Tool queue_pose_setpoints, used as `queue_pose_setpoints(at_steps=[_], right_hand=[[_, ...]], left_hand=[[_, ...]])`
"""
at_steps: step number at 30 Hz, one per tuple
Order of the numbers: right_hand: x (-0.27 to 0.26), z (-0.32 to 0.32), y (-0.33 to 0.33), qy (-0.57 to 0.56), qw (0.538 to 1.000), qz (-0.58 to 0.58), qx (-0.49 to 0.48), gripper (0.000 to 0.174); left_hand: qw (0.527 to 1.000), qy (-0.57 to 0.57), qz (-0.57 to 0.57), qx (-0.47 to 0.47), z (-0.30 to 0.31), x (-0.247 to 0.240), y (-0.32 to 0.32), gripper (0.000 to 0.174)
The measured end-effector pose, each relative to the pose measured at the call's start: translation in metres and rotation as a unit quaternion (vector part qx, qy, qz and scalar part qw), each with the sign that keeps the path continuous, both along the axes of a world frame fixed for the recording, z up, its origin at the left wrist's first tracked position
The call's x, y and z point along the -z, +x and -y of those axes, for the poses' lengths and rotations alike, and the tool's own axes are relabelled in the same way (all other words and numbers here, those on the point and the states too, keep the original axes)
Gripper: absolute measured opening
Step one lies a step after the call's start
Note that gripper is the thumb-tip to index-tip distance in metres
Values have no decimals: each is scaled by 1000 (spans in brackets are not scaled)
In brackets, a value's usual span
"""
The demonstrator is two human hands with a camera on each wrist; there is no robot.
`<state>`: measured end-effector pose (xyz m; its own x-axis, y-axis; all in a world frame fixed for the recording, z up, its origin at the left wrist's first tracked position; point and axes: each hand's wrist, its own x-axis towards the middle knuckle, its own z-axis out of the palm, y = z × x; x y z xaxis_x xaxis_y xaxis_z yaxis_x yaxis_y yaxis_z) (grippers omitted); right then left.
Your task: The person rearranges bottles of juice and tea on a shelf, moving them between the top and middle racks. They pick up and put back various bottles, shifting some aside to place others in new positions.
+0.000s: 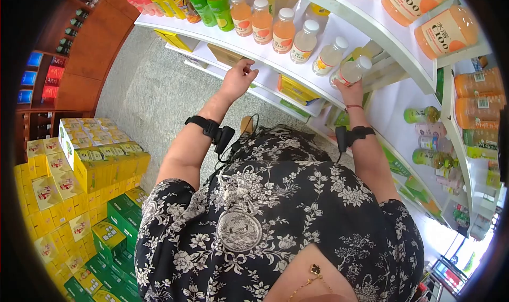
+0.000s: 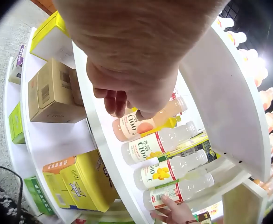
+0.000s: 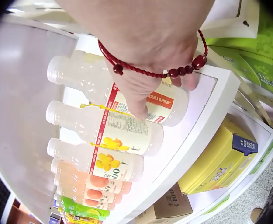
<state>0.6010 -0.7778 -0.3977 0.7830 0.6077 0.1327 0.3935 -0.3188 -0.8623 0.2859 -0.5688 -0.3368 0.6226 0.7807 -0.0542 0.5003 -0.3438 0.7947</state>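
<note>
My right hand (image 1: pixel 351 93) grips the lower, labelled part of a clear plastic drink bottle (image 1: pixel 350 71) with a white cap, the last in the row along the shelf (image 1: pixel 254 43). In the right wrist view the thumb lies along its label, and the bottle (image 3: pixel 87 80) stands beside a matching pale bottle (image 3: pixel 76 117). My left hand (image 1: pixel 239 80) hangs in front of the shelf edge with loosely bent fingers and holds nothing. In the left wrist view it overlaps an orange C100 bottle (image 2: pixel 166 112). Part of the right hand's grip is hidden behind the bottle.
Green, yellow and pink bottles continue the row leftward, including a green bottle (image 1: pixel 218 2). An upper shelf (image 1: pixel 339 5) overhangs with more bottles. Below sit a cardboard box (image 2: pixel 52 93) and a yellow carton (image 2: pixel 82 182). Stacked yellow cartons (image 1: pixel 108 164) stand on the floor at left.
</note>
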Motion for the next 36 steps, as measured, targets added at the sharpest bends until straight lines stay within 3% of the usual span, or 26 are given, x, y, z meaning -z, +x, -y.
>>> queue_pose_setpoints(at_steps=[8, 13, 19, 24, 28, 30, 34, 36], right_hand=[[2, -1, -2, 10, 1000, -27, 12, 71], [9, -1, 4, -57, 998, -14, 39, 69], [16, 6, 10, -60, 997, -50, 19, 70], [30, 16, 12, -75, 986, -115, 94, 74], [78, 34, 13, 1, 988, -51, 143, 76], [79, 32, -3, -93, 975, -1, 201, 65], [83, 7, -47, -152, 953, 38, 260, 47], [76, -13, -75, -176, 945, 3, 275, 44]], left_hand=[[998, -15, -36, -40, 4, 0, -23, 42], [998, -28, -38, -52, -8, 5, -39, 41], [996, -15, -56, -70, -34, 10, -57, 42], [996, -30, -23, -76, -81, 24, -91, 43], [995, -32, -15, -96, -135, 34, -139, 43], [994, -28, -11, -110, -174, 36, -168, 43], [986, -10, -31, -162, -241, 34, -230, 45], [975, 22, -39, -219, -272, 30, -253, 44]])
